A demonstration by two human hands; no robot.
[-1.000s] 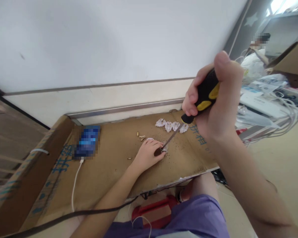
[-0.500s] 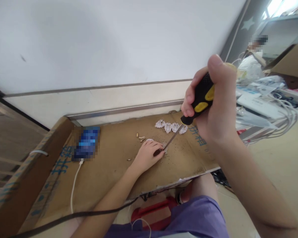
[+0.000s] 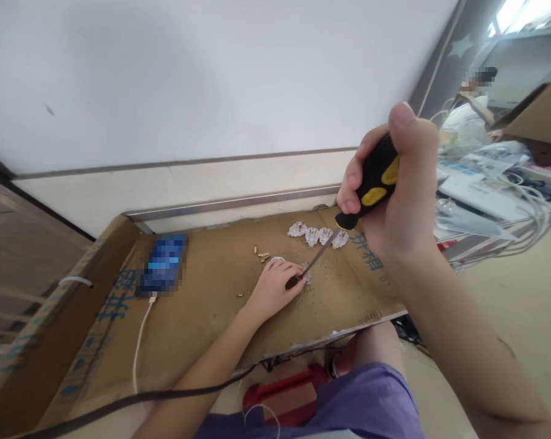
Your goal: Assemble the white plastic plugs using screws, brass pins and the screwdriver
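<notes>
My right hand (image 3: pixel 406 183) is wrapped round the black and yellow handle of a screwdriver (image 3: pixel 376 177), thumb on top. Its metal shaft slants down to the left and ends at the fingertips of my left hand (image 3: pixel 277 285). Pressed to the cardboard, my left hand has its fingers closed on a white plastic plug part (image 3: pixel 307 278), mostly hidden; a sliver of white also shows behind the knuckles. Several similar white plug parts (image 3: pixel 312 236) with metal pins stand in a row behind. Small brass pieces (image 3: pixel 263 256) lie beyond my left hand.
Cardboard (image 3: pixel 202 329) covers the tabletop, with dark specks around the hands. A phone (image 3: pixel 165 262) on a white cable lies at left. A dark cable (image 3: pixel 165 393) crosses the front. A white wall rises behind; at right are bags, wires and a carton (image 3: pixel 538 122). A person is in the background.
The whole view has shifted very slightly. Both hands and the screwdriver hold nearly the same pose, with the tip still at my left fingertips.
</notes>
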